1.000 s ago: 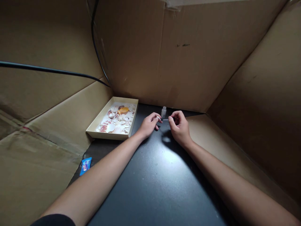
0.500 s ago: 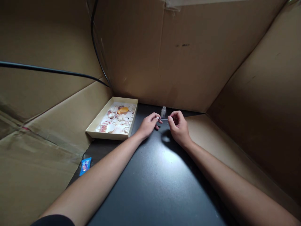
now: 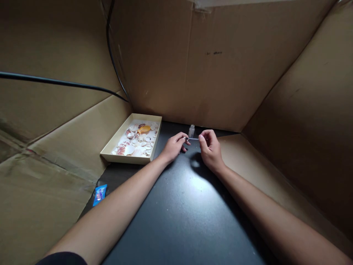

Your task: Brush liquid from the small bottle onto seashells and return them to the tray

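Observation:
My left hand (image 3: 173,147) rests on the black table (image 3: 179,213) with its fingers pinched round a small pale piece, likely a shell, too small to name for sure. My right hand (image 3: 211,149) is closed on a thin brush stick (image 3: 193,138) whose tip reaches the left fingertips. Just behind both hands stands a small clear bottle (image 3: 191,130), touched by neither hand.
A cream tray (image 3: 110,150) holding several shells and an orange piece sits at the left rear. A blue wrapper (image 3: 100,194) lies near the table's left edge. Cardboard walls enclose the table on three sides; a black cable (image 3: 55,81) runs along the left wall.
Both hands have shifted only slightly; the brush tip stays at the left fingertips. Nothing was picked up or let go.

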`<action>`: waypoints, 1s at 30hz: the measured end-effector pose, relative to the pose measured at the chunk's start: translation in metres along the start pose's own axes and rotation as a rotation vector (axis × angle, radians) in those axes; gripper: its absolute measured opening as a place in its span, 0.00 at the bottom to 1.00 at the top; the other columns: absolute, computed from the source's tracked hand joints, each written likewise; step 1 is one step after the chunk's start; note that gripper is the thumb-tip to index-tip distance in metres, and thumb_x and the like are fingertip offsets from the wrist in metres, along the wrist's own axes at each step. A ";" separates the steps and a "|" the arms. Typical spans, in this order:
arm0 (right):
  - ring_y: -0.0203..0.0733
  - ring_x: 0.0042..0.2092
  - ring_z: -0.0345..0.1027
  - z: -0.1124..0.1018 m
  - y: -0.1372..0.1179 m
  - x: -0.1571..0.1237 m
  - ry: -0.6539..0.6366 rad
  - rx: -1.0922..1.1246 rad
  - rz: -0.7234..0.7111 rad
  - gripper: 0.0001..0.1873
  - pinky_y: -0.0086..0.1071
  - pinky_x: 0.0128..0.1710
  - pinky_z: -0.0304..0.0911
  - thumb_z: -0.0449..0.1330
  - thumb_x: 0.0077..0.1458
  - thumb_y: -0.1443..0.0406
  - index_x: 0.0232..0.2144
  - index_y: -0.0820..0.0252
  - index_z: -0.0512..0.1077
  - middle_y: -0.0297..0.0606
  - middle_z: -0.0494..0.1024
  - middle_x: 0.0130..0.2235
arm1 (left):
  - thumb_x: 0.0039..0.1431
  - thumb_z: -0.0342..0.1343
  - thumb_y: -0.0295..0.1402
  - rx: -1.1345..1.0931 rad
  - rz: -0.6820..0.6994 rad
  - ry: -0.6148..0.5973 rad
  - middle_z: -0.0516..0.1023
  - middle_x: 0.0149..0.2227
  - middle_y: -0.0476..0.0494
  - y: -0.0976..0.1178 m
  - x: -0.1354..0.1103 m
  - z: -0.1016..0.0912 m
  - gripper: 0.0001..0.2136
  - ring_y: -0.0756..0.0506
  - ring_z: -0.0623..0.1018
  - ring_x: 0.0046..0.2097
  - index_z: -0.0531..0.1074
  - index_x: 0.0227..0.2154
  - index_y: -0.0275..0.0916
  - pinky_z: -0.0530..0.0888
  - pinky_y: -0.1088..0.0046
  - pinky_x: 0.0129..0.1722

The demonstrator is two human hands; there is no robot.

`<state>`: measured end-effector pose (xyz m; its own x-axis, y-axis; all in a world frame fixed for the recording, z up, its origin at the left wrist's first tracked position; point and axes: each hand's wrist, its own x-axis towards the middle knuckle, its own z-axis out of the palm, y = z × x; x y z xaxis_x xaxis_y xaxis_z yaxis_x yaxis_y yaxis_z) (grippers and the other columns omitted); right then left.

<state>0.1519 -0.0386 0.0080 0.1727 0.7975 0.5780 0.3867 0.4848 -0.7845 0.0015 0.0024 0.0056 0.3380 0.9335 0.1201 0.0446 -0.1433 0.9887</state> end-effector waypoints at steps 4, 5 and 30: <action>0.33 0.27 0.56 0.000 0.001 0.000 -0.001 -0.018 0.001 0.07 0.29 0.28 0.53 0.54 0.59 0.60 0.33 0.57 0.62 0.29 0.63 0.27 | 0.58 0.47 0.30 0.022 0.002 -0.004 0.76 0.30 0.47 0.001 -0.001 0.000 0.07 0.54 0.73 0.24 0.69 0.34 0.36 0.62 0.83 0.19; 0.33 0.27 0.55 0.000 0.001 0.000 -0.002 -0.031 0.003 0.07 0.29 0.28 0.53 0.54 0.59 0.60 0.33 0.57 0.62 0.29 0.63 0.27 | 0.58 0.47 0.29 0.024 0.002 -0.004 0.76 0.29 0.47 0.001 -0.001 0.000 0.07 0.54 0.73 0.24 0.69 0.34 0.36 0.63 0.83 0.19; 0.33 0.27 0.56 0.001 0.002 0.000 0.004 -0.015 0.001 0.07 0.29 0.28 0.53 0.54 0.59 0.60 0.33 0.57 0.63 0.29 0.63 0.27 | 0.58 0.47 0.32 0.039 0.006 0.032 0.78 0.36 0.45 -0.002 0.000 0.000 0.07 0.54 0.74 0.25 0.67 0.36 0.38 0.61 0.84 0.16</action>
<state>0.1522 -0.0370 0.0061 0.1763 0.7964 0.5785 0.4002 0.4789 -0.7813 0.0015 0.0023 0.0037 0.3084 0.9424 0.1295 0.0798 -0.1613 0.9837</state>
